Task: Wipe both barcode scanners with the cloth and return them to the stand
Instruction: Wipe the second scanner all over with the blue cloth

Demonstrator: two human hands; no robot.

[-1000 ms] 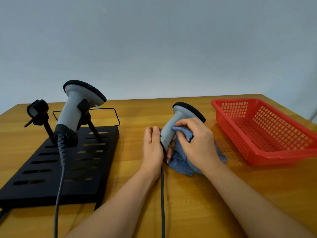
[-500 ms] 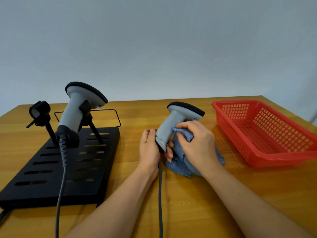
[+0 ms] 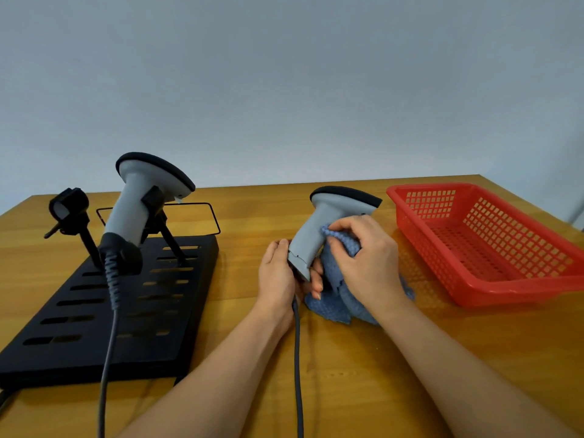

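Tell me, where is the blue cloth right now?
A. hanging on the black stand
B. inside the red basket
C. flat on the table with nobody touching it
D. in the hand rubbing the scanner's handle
D: the right hand grips the blue cloth and presses it against the handle of the scanner that the left hand holds.

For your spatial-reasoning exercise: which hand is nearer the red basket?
Right. The right hand, holding the cloth, sits beside the red basket; the left hand lies farther away.

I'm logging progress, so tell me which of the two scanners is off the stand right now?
The scanner on the right, held at its handle by the left hand while the right hand presses the blue cloth to it. The other scanner sits clipped on the black stand.
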